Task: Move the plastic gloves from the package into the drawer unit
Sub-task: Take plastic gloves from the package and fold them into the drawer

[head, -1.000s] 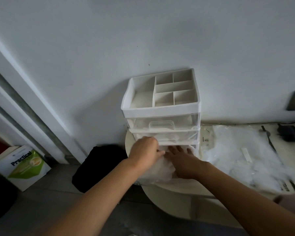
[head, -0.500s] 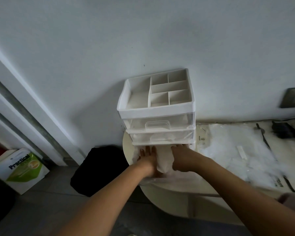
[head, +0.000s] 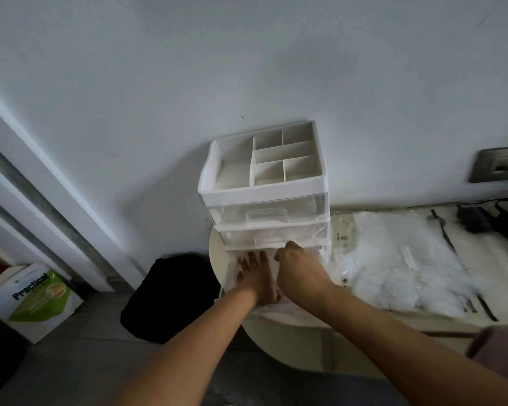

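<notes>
The gloves (head: 272, 260) are being pressed flat in the open bottom drawer (head: 226, 278) by the left hand (head: 255, 276), fingers straight. The right hand (head: 298, 268) is curled beside it, grip unclear. If released early, they may spring up and be jammed at closing.

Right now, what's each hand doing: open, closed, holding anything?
Left hand: open, pressing flat on the plastic gloves.
Right hand: fingers curled; grip cannot be told.

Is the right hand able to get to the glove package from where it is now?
Probably yes. The package lies flat just right of the drawer unit, beside the right hand, with nothing visible between them; that hand is curled on the plastic gloves, though.
</notes>
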Demonstrator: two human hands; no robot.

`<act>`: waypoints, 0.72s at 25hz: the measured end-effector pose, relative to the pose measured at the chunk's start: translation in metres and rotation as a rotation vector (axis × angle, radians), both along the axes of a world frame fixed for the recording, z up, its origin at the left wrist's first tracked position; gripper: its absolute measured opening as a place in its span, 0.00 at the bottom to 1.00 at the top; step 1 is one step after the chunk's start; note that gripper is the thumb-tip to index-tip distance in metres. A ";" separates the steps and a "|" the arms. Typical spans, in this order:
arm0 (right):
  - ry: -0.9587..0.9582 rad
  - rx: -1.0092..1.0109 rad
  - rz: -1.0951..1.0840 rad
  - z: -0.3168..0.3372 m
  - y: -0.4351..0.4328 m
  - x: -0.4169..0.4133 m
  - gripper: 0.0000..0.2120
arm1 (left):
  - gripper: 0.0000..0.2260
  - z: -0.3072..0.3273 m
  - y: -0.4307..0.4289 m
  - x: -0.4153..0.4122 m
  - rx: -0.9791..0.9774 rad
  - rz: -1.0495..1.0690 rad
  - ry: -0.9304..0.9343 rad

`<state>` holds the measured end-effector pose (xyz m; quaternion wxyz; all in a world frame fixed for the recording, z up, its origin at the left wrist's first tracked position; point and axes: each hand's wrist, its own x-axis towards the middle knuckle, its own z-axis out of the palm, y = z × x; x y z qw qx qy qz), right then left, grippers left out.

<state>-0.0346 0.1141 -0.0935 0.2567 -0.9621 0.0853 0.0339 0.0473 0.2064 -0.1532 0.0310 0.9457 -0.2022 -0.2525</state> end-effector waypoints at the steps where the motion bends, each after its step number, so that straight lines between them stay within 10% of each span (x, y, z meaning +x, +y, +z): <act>1: 0.096 -0.026 -0.007 -0.008 0.002 0.003 0.18 | 0.47 0.002 0.000 -0.002 -0.014 0.014 0.009; 5: 0.188 0.265 -0.341 -0.025 -0.002 0.016 0.36 | 0.53 0.012 -0.007 -0.009 -0.063 0.099 0.021; 18: 0.094 0.675 -0.384 -0.031 -0.031 0.025 0.22 | 0.37 0.014 0.014 0.004 -0.080 0.055 0.015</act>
